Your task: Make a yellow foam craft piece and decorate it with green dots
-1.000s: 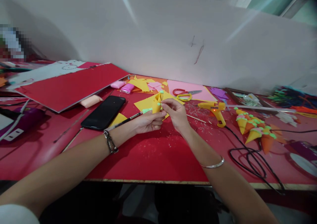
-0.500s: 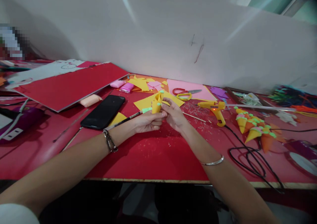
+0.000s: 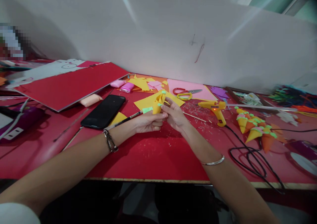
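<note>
Over the red table (image 3: 153, 158) both hands meet around a small yellow foam cone (image 3: 157, 104) dotted with pale green bits. My left hand (image 3: 148, 121) grips the cone from below with curled fingers. My right hand (image 3: 175, 114) pinches its upper right edge with fingertips. A yellow foam sheet (image 3: 148, 101) lies flat just behind the cone. A thin dark stick (image 3: 123, 121) runs under my left wrist.
A black phone (image 3: 104, 112) lies left of the hands. Scissors (image 3: 184, 93) rest on pink paper behind. A yellow glue gun (image 3: 216, 109) with its black cord (image 3: 250, 158) sits to the right, beside several finished cones (image 3: 255, 130). A red board (image 3: 66, 85) leans at the left.
My right hand has shifted slightly lower and closer on the cone, whose top has tilted a little to the right. The left hand stays put.
</note>
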The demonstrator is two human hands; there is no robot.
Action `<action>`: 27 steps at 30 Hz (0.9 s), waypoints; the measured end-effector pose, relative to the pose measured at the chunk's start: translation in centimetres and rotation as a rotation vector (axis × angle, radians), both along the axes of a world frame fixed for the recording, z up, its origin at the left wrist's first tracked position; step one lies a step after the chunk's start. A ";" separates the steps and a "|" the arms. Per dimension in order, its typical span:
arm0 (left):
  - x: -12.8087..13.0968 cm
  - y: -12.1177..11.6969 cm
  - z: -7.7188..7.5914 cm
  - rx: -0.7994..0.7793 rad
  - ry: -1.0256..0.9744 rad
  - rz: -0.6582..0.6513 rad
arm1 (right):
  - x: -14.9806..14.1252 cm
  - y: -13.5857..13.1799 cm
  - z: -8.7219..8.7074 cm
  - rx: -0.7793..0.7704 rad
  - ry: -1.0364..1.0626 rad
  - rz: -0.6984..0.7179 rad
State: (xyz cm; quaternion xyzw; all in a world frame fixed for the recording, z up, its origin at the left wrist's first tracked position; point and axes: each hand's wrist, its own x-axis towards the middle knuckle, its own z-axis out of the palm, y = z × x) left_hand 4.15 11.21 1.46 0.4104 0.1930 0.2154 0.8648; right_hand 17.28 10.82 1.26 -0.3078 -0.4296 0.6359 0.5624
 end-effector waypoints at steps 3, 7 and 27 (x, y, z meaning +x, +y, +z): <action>0.1 0.0 -0.1 -0.010 0.006 0.001 | 0.0 0.0 0.0 0.029 -0.057 -0.016; 0.0 0.1 -0.2 -0.032 -0.001 -0.004 | 0.0 -0.3 0.1 0.039 -0.089 0.022; -0.7 2.3 -0.3 0.273 0.013 0.601 | 2.8 1.6 -0.8 0.314 -0.727 -0.472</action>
